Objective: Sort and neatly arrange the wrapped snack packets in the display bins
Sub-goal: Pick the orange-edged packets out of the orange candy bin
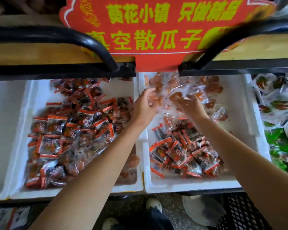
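Red sign [150, 30] w/ yellow-green chars beyond left hand [143, 107]. Black rails [40, 34] either side. Black crate [244, 213], white shoe [154, 205] on floor, nearer than right hand [189, 105].

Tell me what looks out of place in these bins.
One white bin mixes kinds: clear orange packets at the back, gripped by the left hand and right hand, red-and-black packets in front. A few stray orange packets lie in the near right corner of the bin to its left.

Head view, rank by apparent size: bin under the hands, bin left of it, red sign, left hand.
1. Bin under the hands and bin left of it: alike, no ranking.
2. Red sign, cropped, so unsure.
3. Smallest: left hand.
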Tool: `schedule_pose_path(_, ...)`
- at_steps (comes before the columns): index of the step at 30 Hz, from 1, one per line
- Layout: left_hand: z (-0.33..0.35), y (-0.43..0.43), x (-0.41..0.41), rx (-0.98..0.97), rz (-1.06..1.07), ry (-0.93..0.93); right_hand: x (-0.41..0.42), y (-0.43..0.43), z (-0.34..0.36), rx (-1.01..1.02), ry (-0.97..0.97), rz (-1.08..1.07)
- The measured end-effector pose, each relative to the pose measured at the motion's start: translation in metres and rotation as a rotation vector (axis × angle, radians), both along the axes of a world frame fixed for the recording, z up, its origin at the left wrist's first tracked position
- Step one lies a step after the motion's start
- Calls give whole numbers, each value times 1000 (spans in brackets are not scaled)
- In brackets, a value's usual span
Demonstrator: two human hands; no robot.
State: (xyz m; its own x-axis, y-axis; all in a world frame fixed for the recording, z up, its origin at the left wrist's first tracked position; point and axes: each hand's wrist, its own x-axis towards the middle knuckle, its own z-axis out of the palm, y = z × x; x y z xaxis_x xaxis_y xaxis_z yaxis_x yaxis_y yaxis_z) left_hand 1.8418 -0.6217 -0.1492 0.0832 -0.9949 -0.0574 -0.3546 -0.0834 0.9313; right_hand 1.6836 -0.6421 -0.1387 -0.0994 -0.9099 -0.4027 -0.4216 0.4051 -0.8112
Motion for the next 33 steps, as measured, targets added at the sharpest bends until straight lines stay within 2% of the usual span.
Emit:
schedule_pose_path(1,5,0,3,-39,-27,-10,2,0,6,-29,-12,55)
schedule_pose_path(3,12,12,19,-102,-38,-54,10,16,14,-87,134,226)
schedule_pose_path(7,-13,71,88,-92,-24,-308,44,75,3,-182,185,532)
schedule_pose_path(10,-40,118,143,156,-50,-553,77,113,-25,-163,297,822)
schedule_pose_path(12,-46,140,167,314,-103,-679,96,128,-47,-183,455,965)
schedule_pose_path(15,-49,158,180,369,-178,-730,113,139,-68,-227,742,1098)
schedule_pose_path(18,-49,163,181,315,-112,-713,118,148,-67,-284,814,1016)
schedule_pose_path(22,-45,174,184,223,-123,-651,119,153,-48,-188,690,792)
schedule_pose_path(25,-38,182,192,125,-47,-550,117,154,-25,-162,635,716)
schedule_pose_path(29,-21,186,194,-42,171,-426,120,163,-6,-118,261,343)
schedule_pose_path(33,-4,201,170,-132,250,-265,137,182,-3,93,-58,167)
